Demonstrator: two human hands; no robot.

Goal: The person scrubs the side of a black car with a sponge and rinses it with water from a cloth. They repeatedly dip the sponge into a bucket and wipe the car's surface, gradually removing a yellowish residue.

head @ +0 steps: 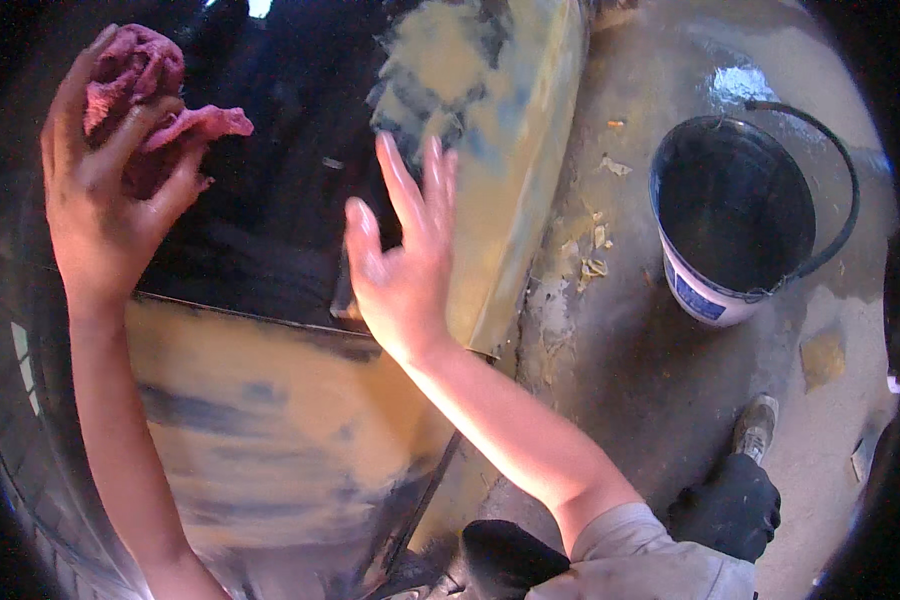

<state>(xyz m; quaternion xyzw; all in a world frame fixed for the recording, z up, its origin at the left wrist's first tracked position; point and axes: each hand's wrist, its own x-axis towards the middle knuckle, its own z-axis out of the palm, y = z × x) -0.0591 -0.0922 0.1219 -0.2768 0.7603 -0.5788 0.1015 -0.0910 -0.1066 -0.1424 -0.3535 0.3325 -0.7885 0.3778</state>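
A crumpled, damp-looking pink cloth is gripped in my left hand, raised at the upper left over a dark, glossy car body panel. My right hand holds nothing; its thumb and fingers are spread. Its fingertips lie over the edge of a tan filler patch on the bodywork, but I cannot tell whether they touch it. Below the hands, past a panel seam, a car door panel carries broad tan filler with dark streaks.
On the concrete floor at right stands a light plastic bucket with a dark inside and its black handle swung out. Scraps of debris lie between it and the car. A square sanding sheet or similar piece lies near my shoe.
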